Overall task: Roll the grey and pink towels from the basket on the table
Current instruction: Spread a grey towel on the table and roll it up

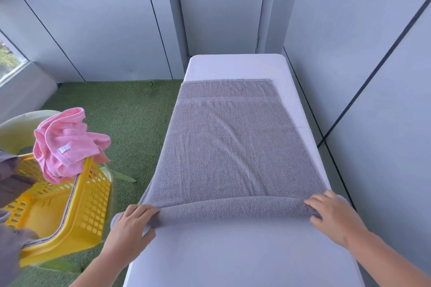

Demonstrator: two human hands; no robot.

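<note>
Your forearms come in from the bottom of the view, and just past them both hands sit on the rolled near end of the grey towel (233, 147). Your left hand (130, 223) is curled over the left end of the roll, fingers (149, 211) bent down onto the cloth and gripping it; your right hand (331, 214) does the same at the right end, its fingers (311, 205) pressed over the top of the roll and closed on the towel.

The roll itself lies crosswise, running left to right between your two hands, close to the near part of the white surface (233, 256). The unrolled length stretches straight away from you, flat on the surface, with its banded hem at the far end. So the towel's long axis points directly ahead, square to the roll, and that is the relation your next push depends on: roll forward, away from your body, both hands moving together. Each hand is about equally placed at its end, so neither leads; I judge an uneven push would cone the roll.

Only a short part looks rolled, so the task is early. The pink towel (65, 144) is heaped on the rim of the yellow basket (77, 214) to your left, off the surface above the green turf (130, 119), and not yet rolled.
</note>
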